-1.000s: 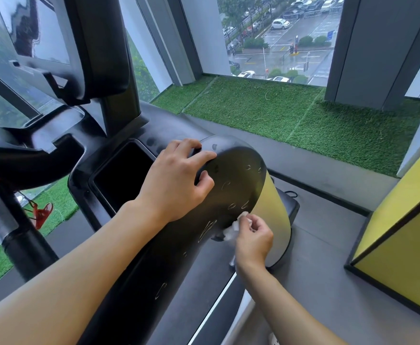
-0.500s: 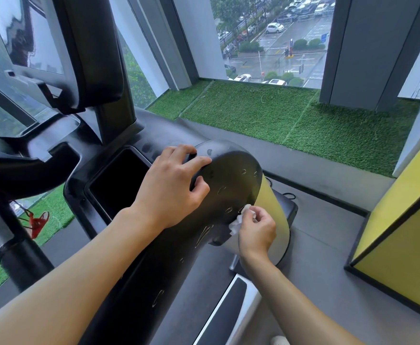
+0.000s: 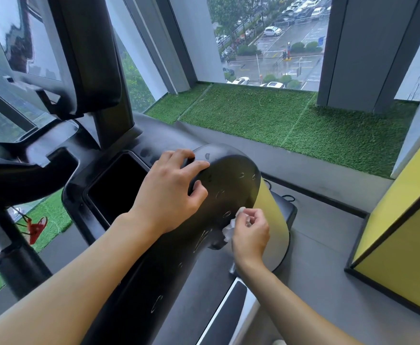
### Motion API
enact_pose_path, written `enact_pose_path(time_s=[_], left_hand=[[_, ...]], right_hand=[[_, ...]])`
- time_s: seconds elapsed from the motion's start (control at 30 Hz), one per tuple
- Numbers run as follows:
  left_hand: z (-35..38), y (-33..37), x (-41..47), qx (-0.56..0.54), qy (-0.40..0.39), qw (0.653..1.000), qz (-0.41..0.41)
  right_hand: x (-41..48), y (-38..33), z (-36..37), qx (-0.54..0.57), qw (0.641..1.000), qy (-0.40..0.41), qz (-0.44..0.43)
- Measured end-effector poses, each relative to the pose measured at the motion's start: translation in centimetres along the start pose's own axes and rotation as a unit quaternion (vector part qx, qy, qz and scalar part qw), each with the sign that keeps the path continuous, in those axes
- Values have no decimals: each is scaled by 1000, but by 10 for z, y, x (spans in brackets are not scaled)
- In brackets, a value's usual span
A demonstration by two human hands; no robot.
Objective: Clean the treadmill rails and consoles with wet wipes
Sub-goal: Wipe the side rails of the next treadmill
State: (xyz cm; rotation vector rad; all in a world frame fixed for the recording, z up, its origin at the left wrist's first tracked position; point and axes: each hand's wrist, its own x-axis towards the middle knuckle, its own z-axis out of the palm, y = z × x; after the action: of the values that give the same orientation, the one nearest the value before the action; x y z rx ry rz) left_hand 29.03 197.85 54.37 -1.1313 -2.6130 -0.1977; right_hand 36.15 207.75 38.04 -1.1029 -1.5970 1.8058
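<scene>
Higher now, right hand (image 3: pixel 250 235) pinches our crumpled white wipe (image 3: pixel 228 231), left hand (image 3: pixel 169 192) grips rounded black housing (image 3: pixel 231 185); loose pinch risks dropping.

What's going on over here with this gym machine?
A person is cleaning a treadmill next to a window. Their left hand grips the top of the machine's rounded black cover. The right hand pinches a crumpled white wet wipe against the cover's lower edge, beside the yellow side panel.
</scene>
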Motion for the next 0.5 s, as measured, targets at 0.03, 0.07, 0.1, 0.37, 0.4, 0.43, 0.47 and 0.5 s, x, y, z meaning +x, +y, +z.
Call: enact_pose_path(time_s=[0.03,0.07,0.1,0.37,0.4,0.43,0.47,0.5], left_hand=[[0,0,0,0,1,1000,0],[0,0,0,0,1,1000,0],[0,-1,0,0,2,1000,0],[0,-1,0,-1,3,1000,1],[0,-1,0,-1,3,1000,0],[0,-1,0,-2,3,1000,0],[0,-1,0,-2,3,1000,0],[0,-1,0,-1,3,1000,0]], right_hand=[[-3,-1,0,3,1000,-16,-9],[-5,0,0,7,1000,-26,-11],[-5,-1,0,8,1000,-23,-4],[-11,-4,-13,16,998,-51,-18],[-4,-2,-13,31,999,-35,2],[1,-2,-13,41,999,-25,18],[2,-1,-13,46,998,-20,23],[1,-1,-12,53,998,-24,17]])
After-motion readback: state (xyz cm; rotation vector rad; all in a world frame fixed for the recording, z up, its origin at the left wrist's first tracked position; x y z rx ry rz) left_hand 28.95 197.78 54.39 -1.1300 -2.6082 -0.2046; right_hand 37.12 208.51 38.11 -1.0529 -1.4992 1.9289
